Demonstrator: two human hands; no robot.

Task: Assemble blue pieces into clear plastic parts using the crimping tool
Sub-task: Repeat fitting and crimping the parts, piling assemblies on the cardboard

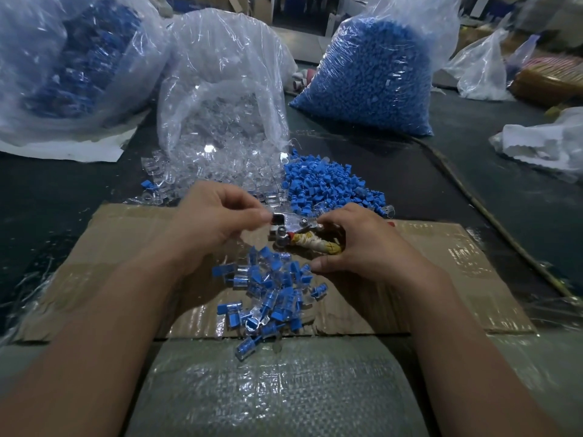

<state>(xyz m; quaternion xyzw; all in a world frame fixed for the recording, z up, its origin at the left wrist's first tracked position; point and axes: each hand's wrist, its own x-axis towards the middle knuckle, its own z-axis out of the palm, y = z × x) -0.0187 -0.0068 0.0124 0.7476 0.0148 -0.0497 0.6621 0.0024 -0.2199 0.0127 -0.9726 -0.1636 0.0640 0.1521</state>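
We see the left hand (217,219) raised just over the cardboard sheet (126,247), thumb and forefinger pinching the metal head of the crimping tool (290,227). We cannot tell whether a small piece sits between the fingertips. The right hand (362,244) lies knuckles up, fingers curled round the tool's cloth-wrapped handles. Just below both hands a heap of joined pieces (271,298) rests on the cardboard. Behind the tool lie loose blue pieces (325,187), and beside them clear plastic parts (220,146) spill from an open bag. Farther back stand a full bag of blue pieces (369,77) and, left, a bag of darker contents (79,58). A woven sack (268,389) covers the near edge of the dark bench (473,159).
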